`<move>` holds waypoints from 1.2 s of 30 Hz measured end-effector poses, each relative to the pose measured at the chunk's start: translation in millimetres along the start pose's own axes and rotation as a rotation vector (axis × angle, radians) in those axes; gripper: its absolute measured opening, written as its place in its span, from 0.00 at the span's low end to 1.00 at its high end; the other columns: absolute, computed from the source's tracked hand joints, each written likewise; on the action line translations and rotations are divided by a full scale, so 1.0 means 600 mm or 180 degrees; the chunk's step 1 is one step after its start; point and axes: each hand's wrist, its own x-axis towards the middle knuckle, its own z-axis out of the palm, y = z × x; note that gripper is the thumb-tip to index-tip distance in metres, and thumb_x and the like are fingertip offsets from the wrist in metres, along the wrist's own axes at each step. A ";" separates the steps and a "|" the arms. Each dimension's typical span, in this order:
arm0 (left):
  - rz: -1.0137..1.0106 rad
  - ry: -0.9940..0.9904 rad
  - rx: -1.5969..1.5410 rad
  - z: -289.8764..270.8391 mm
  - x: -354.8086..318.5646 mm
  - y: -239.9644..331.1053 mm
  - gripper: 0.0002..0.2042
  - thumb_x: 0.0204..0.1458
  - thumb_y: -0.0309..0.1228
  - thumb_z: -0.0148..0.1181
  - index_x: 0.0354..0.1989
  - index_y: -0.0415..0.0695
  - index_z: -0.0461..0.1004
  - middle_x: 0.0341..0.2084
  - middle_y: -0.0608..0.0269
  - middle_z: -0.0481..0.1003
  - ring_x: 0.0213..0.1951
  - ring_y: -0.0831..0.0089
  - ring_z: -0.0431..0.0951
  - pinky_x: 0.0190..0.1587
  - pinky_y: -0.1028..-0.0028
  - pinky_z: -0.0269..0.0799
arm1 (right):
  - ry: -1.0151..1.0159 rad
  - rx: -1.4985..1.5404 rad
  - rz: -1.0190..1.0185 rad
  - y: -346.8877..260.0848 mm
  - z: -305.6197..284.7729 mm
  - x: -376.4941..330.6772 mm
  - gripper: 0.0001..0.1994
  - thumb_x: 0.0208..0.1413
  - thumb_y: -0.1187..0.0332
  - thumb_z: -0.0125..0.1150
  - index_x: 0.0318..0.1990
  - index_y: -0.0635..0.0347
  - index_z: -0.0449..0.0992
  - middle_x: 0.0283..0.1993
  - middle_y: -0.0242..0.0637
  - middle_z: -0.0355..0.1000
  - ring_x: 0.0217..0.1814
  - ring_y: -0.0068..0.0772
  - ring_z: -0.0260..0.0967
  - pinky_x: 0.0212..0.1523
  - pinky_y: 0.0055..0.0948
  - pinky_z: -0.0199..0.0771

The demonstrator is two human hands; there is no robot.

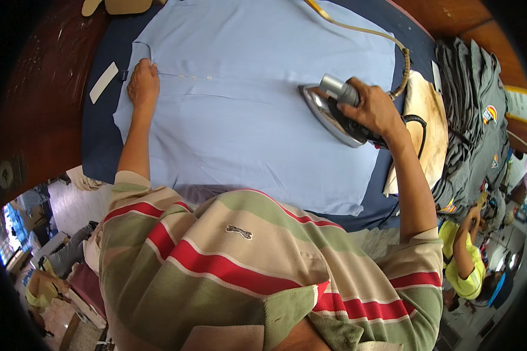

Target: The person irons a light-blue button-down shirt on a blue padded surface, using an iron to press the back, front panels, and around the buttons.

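A light blue shirt (234, 128) lies spread on a dark blue padded ironing surface (96, 134), its row of small buttons running sideways from the left edge. My left hand (143, 83) is closed at that left edge, beside the buttons, fingers curled on the fabric. On the right side of the shirt, my right hand (373, 108) grips the handle of a steam iron (334, 111). The iron's shiny metal soleplate rests on the cloth with its tip toward the upper left. My palm hides part of the iron's black body.
A tan hose (363, 28) runs from the iron's side toward the top. A scorched cream cloth (425, 128) lies at right, beside stacked dark grey garments (468, 111). A white strip (103, 83) lies at left. A person in a yellow top (465, 257) is at lower right.
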 end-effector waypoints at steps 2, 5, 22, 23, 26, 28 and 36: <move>0.0201 0.0135 0.0121 -0.003 -0.001 0.000 0.11 0.55 0.40 0.48 0.38 0.46 0.67 0.36 0.59 0.74 0.38 0.58 0.75 0.37 0.59 0.70 | -0.0145 -0.0073 -0.0117 -0.014 0.003 0.003 0.19 0.41 0.61 0.62 0.40 0.63 0.71 0.28 0.51 0.73 0.31 0.47 0.74 0.36 0.36 0.72; 0.0353 0.0232 0.0292 0.000 -0.011 -0.004 0.12 0.56 0.41 0.48 0.38 0.46 0.67 0.34 0.58 0.74 0.35 0.57 0.76 0.34 0.59 0.71 | 0.0178 0.0139 0.0265 -0.028 0.003 0.020 0.21 0.41 0.58 0.60 0.42 0.62 0.72 0.28 0.51 0.74 0.32 0.50 0.73 0.36 0.39 0.73; 0.0118 0.0597 -0.0434 -0.024 -0.031 0.009 0.14 0.56 0.44 0.46 0.36 0.47 0.70 0.31 0.60 0.77 0.33 0.56 0.76 0.33 0.60 0.71 | 0.0054 0.0101 -0.0175 -0.095 0.013 0.065 0.21 0.41 0.59 0.62 0.41 0.65 0.72 0.26 0.51 0.73 0.28 0.47 0.73 0.32 0.36 0.72; -0.0051 0.0358 -0.0427 -0.023 -0.028 0.011 0.14 0.56 0.44 0.46 0.36 0.47 0.70 0.31 0.60 0.77 0.33 0.56 0.76 0.33 0.60 0.71 | 0.0013 0.0099 -0.0215 -0.099 0.014 0.070 0.21 0.41 0.59 0.62 0.41 0.65 0.72 0.25 0.51 0.73 0.28 0.47 0.73 0.32 0.36 0.72; -0.0422 -0.0178 -0.0383 -0.027 -0.008 0.016 0.15 0.57 0.45 0.45 0.38 0.47 0.70 0.31 0.60 0.77 0.34 0.55 0.76 0.34 0.59 0.71 | -0.0224 -0.0144 -0.0497 -0.109 0.019 0.077 0.21 0.42 0.58 0.61 0.40 0.64 0.72 0.25 0.51 0.72 0.28 0.47 0.74 0.34 0.36 0.72; -0.0504 -0.0365 -0.0324 -0.017 0.000 0.003 0.15 0.57 0.45 0.44 0.37 0.47 0.70 0.31 0.59 0.77 0.35 0.54 0.76 0.34 0.59 0.70 | -0.0277 -0.0273 -0.0812 -0.117 0.027 0.076 0.20 0.42 0.59 0.61 0.40 0.64 0.72 0.26 0.52 0.73 0.29 0.48 0.73 0.34 0.36 0.72; -0.0167 -0.0086 -0.0156 -0.008 0.000 -0.008 0.15 0.57 0.45 0.44 0.33 0.47 0.68 0.31 0.57 0.77 0.33 0.53 0.76 0.33 0.58 0.70 | 0.0503 0.0294 0.0132 -0.055 -0.003 0.132 0.19 0.46 0.58 0.58 0.40 0.65 0.71 0.30 0.51 0.74 0.32 0.47 0.75 0.37 0.37 0.72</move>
